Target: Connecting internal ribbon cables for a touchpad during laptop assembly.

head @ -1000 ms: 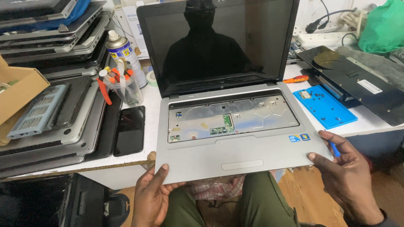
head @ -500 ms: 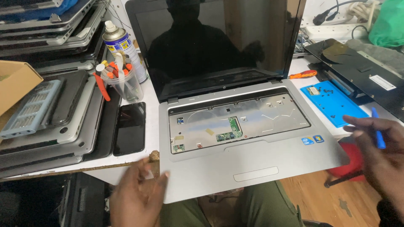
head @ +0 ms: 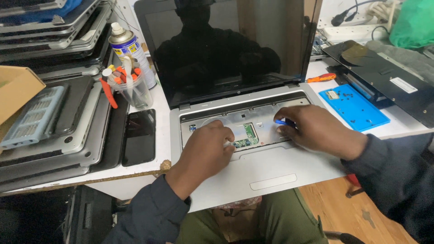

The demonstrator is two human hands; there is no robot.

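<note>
Both hands have moved from the laptop's near edge into its open keyboard bay.
Left hand curled, grip unclear; right hand pinches a blue tool; laptop's screen faces near, long axis left-right, overhanging a white table.

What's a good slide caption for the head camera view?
Both hands, left hand and right hand with a blue tool, work inside the keyboardless bay of an open silver laptop.

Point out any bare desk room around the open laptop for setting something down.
Bare white desk shows in a narrow strip between the black phone and the laptop, and right of the blue mat. The left is crowded: stacked laptops, tool cup, spray can.
</note>
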